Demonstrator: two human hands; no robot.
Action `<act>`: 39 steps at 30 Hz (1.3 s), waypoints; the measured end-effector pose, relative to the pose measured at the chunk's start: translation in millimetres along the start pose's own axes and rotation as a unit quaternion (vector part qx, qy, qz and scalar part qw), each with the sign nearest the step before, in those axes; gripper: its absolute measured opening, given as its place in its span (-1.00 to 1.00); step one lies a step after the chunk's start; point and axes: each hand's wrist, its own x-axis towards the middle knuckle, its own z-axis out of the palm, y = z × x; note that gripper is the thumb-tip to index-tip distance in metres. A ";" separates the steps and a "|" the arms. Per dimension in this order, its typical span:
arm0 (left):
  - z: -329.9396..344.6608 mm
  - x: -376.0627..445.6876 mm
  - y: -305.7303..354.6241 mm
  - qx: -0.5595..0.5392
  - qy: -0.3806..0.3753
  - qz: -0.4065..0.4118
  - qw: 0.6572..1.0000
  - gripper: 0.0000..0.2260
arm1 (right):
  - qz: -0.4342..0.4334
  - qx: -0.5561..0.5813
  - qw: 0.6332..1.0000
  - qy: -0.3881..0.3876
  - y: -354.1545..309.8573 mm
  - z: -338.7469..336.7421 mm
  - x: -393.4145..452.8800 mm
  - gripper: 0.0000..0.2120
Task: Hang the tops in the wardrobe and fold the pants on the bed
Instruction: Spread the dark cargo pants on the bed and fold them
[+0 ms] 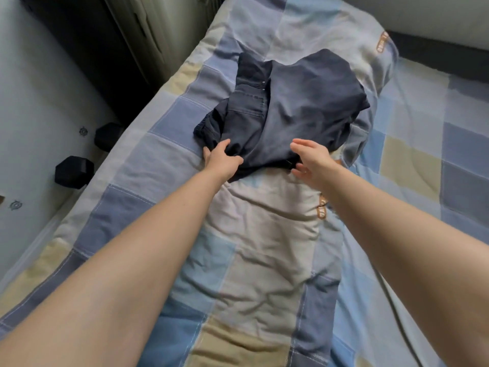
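A pair of dark navy pants (291,109) lies bunched and partly folded on the bed's patchwork quilt (259,234). My left hand (222,160) pinches the near left edge of the pants, fingers closed on the cloth. My right hand (312,160) hovers at the near right edge with fingers spread, its lower fingers touching or just under the fabric; no firm grip shows. No tops or wardrobe interior are visible.
The floor (34,102) runs along the bed's left side, with two black objects (74,172) next to the bed. A dark tall furniture piece (119,35) stands at the top left. A grey wall (436,17) borders the bed's far right.
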 end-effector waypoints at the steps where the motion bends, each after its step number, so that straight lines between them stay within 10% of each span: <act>1: 2.3 4.1 0.1 -0.026 0.003 -0.008 1.000 -0.39 | 0.013 0.017 1.000 -0.004 -1.1 1.6 5.7 -0.76; 9: -1.5 0.7 6.7 -0.361 0.165 -0.084 0.914 -0.82 | 0.025 0.247 0.968 0.033 -5.0 1.7 4.7 -0.67; 16: -17.3 -58.9 -9.6 -0.517 0.032 -0.202 0.831 -0.66 | 0.018 0.247 0.965 0.081 23.3 -17.9 -70.3 -0.81; 18: -22.1 -86.7 -10.0 -0.517 0.013 -0.212 0.829 -0.92 | 0.035 0.229 0.970 0.078 37.8 -26.7 -100.4 -0.78; 39: -145.2 -465.6 86.5 -0.316 -0.048 -0.031 0.947 -0.77 | 0.184 -0.006 0.979 0.085 93.8 -119.6 -499.2 -0.83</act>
